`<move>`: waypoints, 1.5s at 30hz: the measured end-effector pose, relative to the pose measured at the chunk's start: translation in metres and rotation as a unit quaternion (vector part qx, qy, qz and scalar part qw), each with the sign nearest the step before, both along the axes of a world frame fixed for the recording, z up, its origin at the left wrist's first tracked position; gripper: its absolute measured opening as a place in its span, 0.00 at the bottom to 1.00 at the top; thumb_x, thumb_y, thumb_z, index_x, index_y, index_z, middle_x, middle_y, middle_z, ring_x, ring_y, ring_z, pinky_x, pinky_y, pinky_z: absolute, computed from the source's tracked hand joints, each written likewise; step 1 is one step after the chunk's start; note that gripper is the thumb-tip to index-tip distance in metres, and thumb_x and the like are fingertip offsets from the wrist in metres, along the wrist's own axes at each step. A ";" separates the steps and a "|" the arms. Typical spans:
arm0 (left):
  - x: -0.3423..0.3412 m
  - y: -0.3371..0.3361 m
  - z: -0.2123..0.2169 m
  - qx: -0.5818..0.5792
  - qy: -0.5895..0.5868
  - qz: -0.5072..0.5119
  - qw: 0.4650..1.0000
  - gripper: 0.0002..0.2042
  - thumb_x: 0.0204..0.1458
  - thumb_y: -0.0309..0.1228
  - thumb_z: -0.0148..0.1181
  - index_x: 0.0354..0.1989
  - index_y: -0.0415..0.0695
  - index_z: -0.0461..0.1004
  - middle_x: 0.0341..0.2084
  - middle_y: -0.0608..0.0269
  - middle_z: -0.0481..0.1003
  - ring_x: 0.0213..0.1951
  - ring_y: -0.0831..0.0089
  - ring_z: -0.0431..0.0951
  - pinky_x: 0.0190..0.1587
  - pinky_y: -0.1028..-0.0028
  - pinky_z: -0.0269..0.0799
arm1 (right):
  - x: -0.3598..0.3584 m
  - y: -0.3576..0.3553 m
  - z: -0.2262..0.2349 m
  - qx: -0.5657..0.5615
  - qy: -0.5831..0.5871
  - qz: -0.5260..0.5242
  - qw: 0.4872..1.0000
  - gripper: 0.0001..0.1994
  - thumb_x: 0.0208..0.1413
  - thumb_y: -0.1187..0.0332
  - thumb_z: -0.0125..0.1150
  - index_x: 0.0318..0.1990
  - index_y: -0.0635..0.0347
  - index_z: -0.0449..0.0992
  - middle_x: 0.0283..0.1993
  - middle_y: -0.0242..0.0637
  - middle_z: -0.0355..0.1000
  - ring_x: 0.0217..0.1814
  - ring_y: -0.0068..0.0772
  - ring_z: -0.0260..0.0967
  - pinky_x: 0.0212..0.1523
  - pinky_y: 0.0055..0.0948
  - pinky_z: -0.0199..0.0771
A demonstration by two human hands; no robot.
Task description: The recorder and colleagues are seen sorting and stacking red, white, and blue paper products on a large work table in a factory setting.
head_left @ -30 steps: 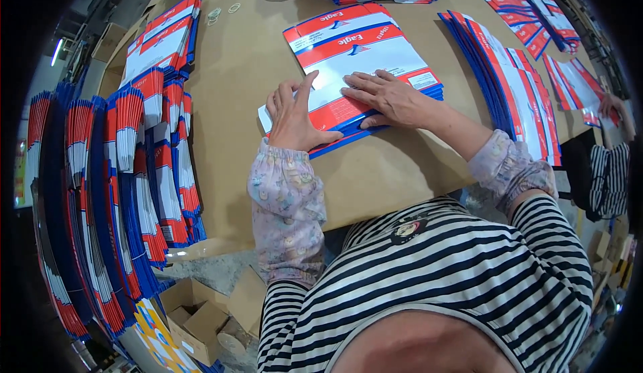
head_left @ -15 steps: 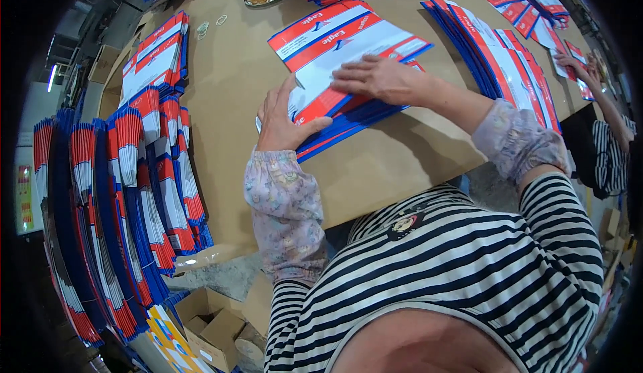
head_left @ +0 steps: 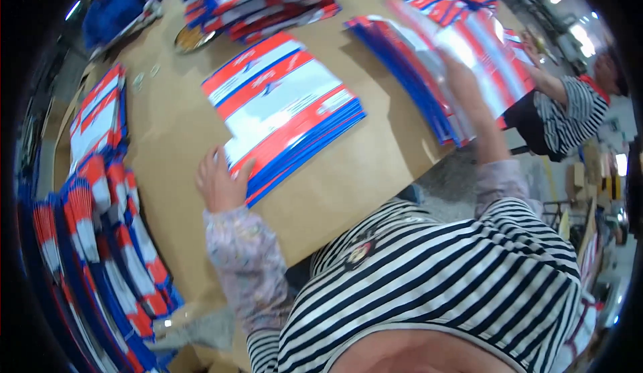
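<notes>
Head view: brown worktop (head_left: 348,185).
Envelope stack (head_left: 284,112): red, white and blue, flat at worktop centre.
Fanned envelope row (head_left: 429,71): right of stack.
Left hand (head_left: 221,182): fingers spread, touching stack's near-left corner.
Right hand (head_left: 462,78): blurred on fanned row; grip undeterminable.

envelopes (head_left: 284,115): red, white, blue bands | table (head_left: 167,132): tan | shirt (head_left: 455,286): black-white stripes

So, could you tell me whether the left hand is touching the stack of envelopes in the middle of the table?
Touching. The head view shows the left hand with its fingertips resting on the near corner of the envelope stack; no gap shows.
</notes>
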State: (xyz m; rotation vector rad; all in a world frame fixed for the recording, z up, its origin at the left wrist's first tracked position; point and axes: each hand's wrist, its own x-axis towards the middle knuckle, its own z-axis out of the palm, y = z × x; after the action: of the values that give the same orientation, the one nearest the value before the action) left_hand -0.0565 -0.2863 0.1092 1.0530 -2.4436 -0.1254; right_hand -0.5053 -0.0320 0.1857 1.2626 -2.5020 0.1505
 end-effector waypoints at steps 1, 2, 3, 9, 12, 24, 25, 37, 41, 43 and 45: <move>-0.003 -0.001 0.001 0.011 -0.020 0.013 1.000 0.31 0.45 0.50 0.63 0.51 0.40 0.69 0.50 0.50 0.68 0.54 0.52 0.65 0.56 0.54 0.57 | 0.031 -0.030 0.007 0.259 -0.101 -0.101 0.955 0.18 0.64 0.62 0.40 0.54 0.60 0.68 0.53 0.52 0.69 0.50 0.51 0.71 0.49 0.47 0.69; 0.002 0.008 0.012 -0.007 0.004 0.007 1.000 0.31 0.45 0.50 0.63 0.51 0.40 0.69 0.50 0.50 0.68 0.54 0.52 0.65 0.56 0.54 0.57 | 0.045 -0.018 0.011 0.156 -0.125 -0.084 0.976 0.19 0.63 0.60 0.41 0.54 0.62 0.68 0.54 0.52 0.68 0.50 0.51 0.70 0.49 0.46 0.69; 0.002 0.007 0.020 0.007 -0.006 0.019 1.000 0.31 0.44 0.51 0.64 0.51 0.41 0.69 0.49 0.51 0.68 0.53 0.52 0.64 0.56 0.55 0.57 | 0.048 -0.020 0.004 0.061 -0.159 -0.057 0.984 0.20 0.63 0.58 0.42 0.54 0.63 0.68 0.54 0.52 0.68 0.51 0.52 0.70 0.49 0.46 0.69; 0.012 0.002 0.019 0.033 0.003 0.065 0.997 0.32 0.36 0.52 0.69 0.51 0.51 0.71 0.45 0.55 0.68 0.51 0.54 0.65 0.54 0.56 0.58 | 0.096 -0.076 0.014 -0.060 -0.133 0.223 0.964 0.24 0.55 0.64 0.57 0.58 0.62 0.65 0.61 0.50 0.63 0.64 0.49 0.59 0.63 0.39 0.60; 0.007 0.009 0.020 0.046 0.014 0.068 0.997 0.31 0.32 0.51 0.71 0.48 0.51 0.72 0.44 0.57 0.68 0.49 0.57 0.65 0.52 0.57 0.60 | 0.140 -0.110 -0.015 -0.019 -0.182 0.387 0.903 0.36 0.48 0.56 0.66 0.63 0.59 0.59 0.66 0.49 0.55 0.68 0.54 0.52 0.64 0.45 0.56; 0.006 0.016 0.036 0.013 0.114 0.022 0.993 0.28 0.30 0.45 0.75 0.40 0.45 0.71 0.38 0.58 0.68 0.46 0.59 0.66 0.53 0.62 0.56 | 0.238 -0.166 -0.020 0.172 -0.099 0.546 0.814 0.40 0.50 0.44 0.58 0.66 0.57 0.55 0.69 0.51 0.49 0.72 0.51 0.45 0.66 0.53 0.50; 0.007 0.015 0.037 0.011 0.119 0.032 0.992 0.28 0.30 0.45 0.75 0.40 0.45 0.71 0.38 0.58 0.68 0.46 0.59 0.66 0.53 0.62 0.56 | 0.238 -0.165 -0.022 0.174 -0.105 0.545 0.813 0.39 0.52 0.43 0.55 0.66 0.58 0.55 0.69 0.51 0.50 0.72 0.51 0.46 0.65 0.52 0.52; 0.035 -0.019 0.009 0.220 0.319 0.106 0.916 0.18 0.45 0.43 0.64 0.37 0.42 0.76 0.34 0.55 0.75 0.42 0.57 0.73 0.51 0.60 0.61 | 0.218 -0.159 0.015 0.138 -0.030 0.589 0.796 0.25 0.54 0.74 0.45 0.61 0.67 0.58 0.64 0.50 0.59 0.66 0.45 0.59 0.57 0.48 0.65; 0.041 -0.009 -0.003 0.261 0.299 0.099 0.912 0.21 0.48 0.49 0.59 0.39 0.42 0.76 0.35 0.55 0.75 0.44 0.57 0.73 0.52 0.60 0.60 | 0.191 -0.116 0.110 -0.003 -0.021 0.558 0.830 0.24 0.54 0.76 0.48 0.61 0.65 0.60 0.61 0.50 0.63 0.63 0.49 0.62 0.63 0.41 0.61; 0.037 0.001 -0.005 0.201 0.194 0.102 0.955 0.24 0.48 0.52 0.58 0.41 0.42 0.76 0.38 0.55 0.75 0.46 0.57 0.72 0.53 0.57 0.59 | 0.174 -0.096 0.144 -0.101 0.047 0.492 0.863 0.23 0.55 0.79 0.49 0.61 0.66 0.62 0.58 0.51 0.66 0.59 0.48 0.66 0.60 0.39 0.66; 0.023 0.011 -0.005 -0.012 0.029 0.102 0.994 0.29 0.47 0.54 0.59 0.46 0.41 0.73 0.45 0.55 0.72 0.50 0.57 0.68 0.57 0.50 0.53 | 0.140 -0.070 0.156 -0.134 0.127 0.378 0.908 0.23 0.56 0.81 0.46 0.61 0.65 0.62 0.57 0.50 0.68 0.57 0.48 0.68 0.55 0.37 0.70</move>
State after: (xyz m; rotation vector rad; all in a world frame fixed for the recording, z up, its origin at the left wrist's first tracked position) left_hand -0.0337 -0.2749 0.1038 1.2623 -2.2645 -0.0595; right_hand -0.3650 -0.1018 0.3420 1.9062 -1.5969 0.4570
